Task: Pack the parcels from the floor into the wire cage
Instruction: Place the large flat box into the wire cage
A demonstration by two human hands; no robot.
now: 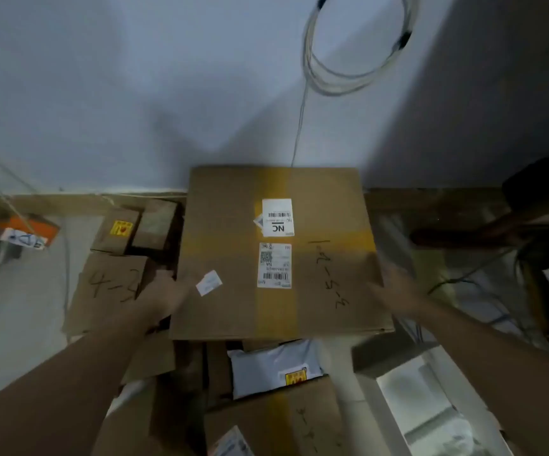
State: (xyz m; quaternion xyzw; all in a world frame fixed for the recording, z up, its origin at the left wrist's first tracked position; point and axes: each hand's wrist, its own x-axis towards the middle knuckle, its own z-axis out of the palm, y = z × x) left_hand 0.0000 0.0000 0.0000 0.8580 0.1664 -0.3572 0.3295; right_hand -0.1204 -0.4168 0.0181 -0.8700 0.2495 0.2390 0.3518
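One big cardboard box [279, 251] fills my centre, lying atop other parcels. My left hand [164, 296] presses its nine o'clock edge; my right hand [394, 286], fingers spread, touches its three o'clock edge.

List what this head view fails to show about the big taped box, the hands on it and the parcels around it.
- Large box: its underside and what it rests on, hidden by the box itself.
- Left hand and right hand: motion-blurred, so whether they grip or just touch the box edges is unclear.
- Shipping labels: print too small.
- White mailer: top covered by the large box.
- Wire cage: not clearly identifiable.
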